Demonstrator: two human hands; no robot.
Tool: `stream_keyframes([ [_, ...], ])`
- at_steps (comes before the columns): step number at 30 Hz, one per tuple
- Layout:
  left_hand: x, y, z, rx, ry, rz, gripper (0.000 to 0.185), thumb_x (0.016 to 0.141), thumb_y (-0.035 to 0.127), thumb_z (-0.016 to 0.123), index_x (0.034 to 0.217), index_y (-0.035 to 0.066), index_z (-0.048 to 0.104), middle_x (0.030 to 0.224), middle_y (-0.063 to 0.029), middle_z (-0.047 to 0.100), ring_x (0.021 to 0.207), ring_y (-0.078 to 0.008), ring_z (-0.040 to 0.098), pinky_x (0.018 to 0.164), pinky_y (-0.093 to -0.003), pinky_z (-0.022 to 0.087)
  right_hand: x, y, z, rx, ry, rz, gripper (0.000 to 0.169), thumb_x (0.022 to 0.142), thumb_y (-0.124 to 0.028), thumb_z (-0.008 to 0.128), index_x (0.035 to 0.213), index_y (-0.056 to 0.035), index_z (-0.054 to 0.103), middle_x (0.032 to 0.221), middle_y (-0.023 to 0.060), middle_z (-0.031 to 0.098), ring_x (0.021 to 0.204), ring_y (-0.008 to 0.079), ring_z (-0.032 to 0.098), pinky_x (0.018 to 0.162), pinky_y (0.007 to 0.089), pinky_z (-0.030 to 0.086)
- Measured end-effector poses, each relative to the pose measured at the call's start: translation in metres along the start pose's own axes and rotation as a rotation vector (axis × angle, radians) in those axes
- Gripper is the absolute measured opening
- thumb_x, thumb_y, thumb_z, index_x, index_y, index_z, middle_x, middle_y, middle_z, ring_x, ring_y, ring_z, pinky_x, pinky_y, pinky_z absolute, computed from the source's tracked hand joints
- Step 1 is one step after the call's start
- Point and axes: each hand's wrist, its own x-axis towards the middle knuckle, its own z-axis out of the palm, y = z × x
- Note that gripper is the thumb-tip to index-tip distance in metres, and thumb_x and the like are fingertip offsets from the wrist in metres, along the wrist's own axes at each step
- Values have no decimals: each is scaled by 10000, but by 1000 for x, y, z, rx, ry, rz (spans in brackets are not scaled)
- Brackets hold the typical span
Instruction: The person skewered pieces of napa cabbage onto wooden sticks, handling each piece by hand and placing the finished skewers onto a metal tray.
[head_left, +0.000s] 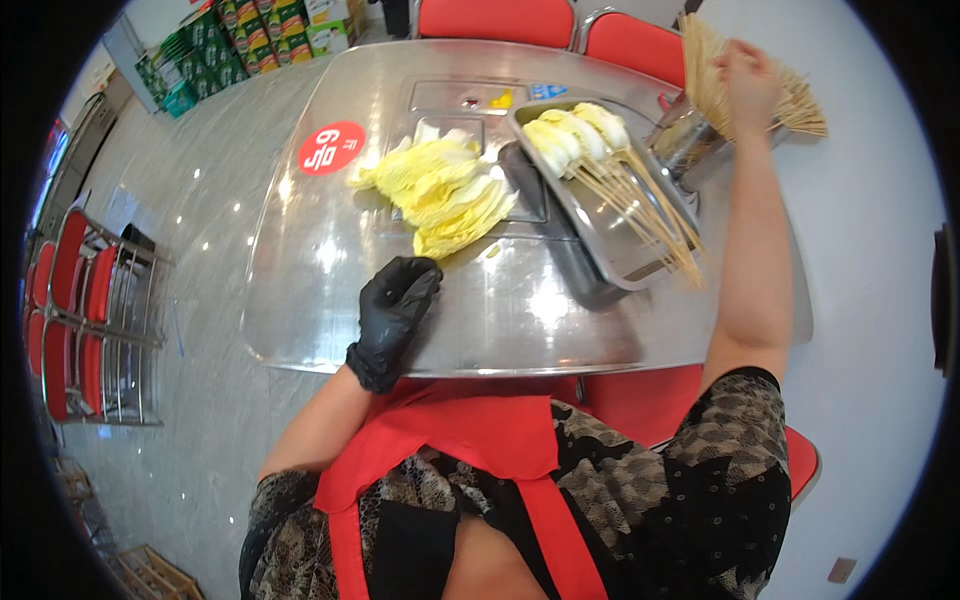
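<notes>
My left hand (397, 315) wears a black glove and rests over the table's near side, fingers curled in with nothing visible in them. Just beyond it lies a pile of yellow napa cabbage leaves (442, 191). At the far right, my bare right hand (750, 82) reaches into a large bunch of bamboo skewers (705, 75); its bent fingertips are against them, and whether they grip any is unclear. The skewers stand in a metal container (686, 142). Several skewered cabbage rolls (577, 135) lie in a steel tray (637, 283), their sticks pointing towards me.
The metal table (465, 330) bears a red round sticker (332, 148) with writing. A yellow scrap (501, 99) lies near its far side. Red chairs (495, 22) stand beyond, stacked red chairs (94, 315) on the left. Drink cartons (255, 37) are piled at the back. A white wall (862, 300) borders the right.
</notes>
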Motion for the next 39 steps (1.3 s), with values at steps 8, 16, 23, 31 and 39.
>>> stream_keyframes([
  [8,-3,-7,3,115,141,50,134,866,27,566,998,32,587,882,-35,591,812,-113,547,725,-253,453,-144,-115,-59,921,-491,280,223,854,25,501,1070,56,548,852,123,619,675,110,564,604,201,466],
  [16,56,31,35,1437,-126,594,337,715,159,665,1037,81,605,1006,-115,596,971,-289,540,849,-375,439,-247,-84,-10,484,-621,293,219,799,32,567,1006,-21,609,760,30,622,528,56,474,489,212,394],
  [23,63,58,8,125,6,-100,266,769,39,644,1026,-16,601,1024,-80,617,985,-175,568,889,-295,431,-255,-81,5,342,-607,256,226,747,-27,634,973,-41,634,839,40,613,475,81,410,459,234,364],
  [31,59,61,-6,-151,-181,-241,332,760,8,639,1086,-16,580,1013,-70,618,949,-163,575,862,-275,431,-252,-83,40,690,-712,596,348,781,-156,697,1070,2,585,882,39,597,508,26,393,448,196,333],
  [39,50,41,2,7,310,189,373,842,183,580,1171,13,540,1022,-51,617,913,-120,568,788,-251,429,-243,-94,49,1340,-525,1090,108,846,-127,640,860,-89,540,701,-60,494,508,8,346,421,165,257],
])
